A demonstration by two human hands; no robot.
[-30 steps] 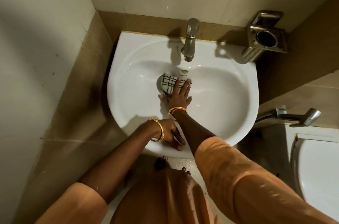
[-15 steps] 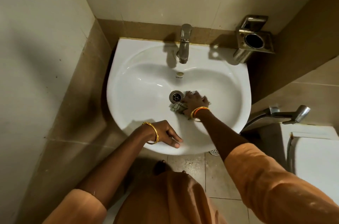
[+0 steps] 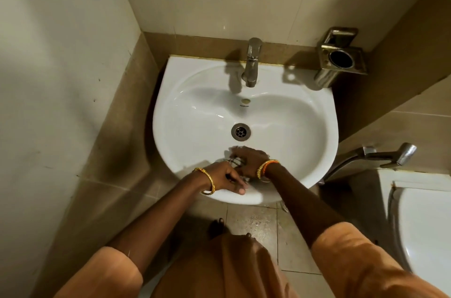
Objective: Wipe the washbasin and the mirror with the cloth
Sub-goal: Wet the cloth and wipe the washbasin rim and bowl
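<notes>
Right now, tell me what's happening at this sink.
A person is wiping the white washbasin. The right hand presses a checked cloth against the near inner wall of the bowl, just below the drain. The left hand rests on the front rim, bracing. The tap shows no water running. No mirror is in view, so only the basin part is under way.

Cream wall tiles [image 3: 61, 78] w/ brown band; beige floor tiles [image 3: 253, 224]; toilet [image 3: 424, 231] at right.
</notes>
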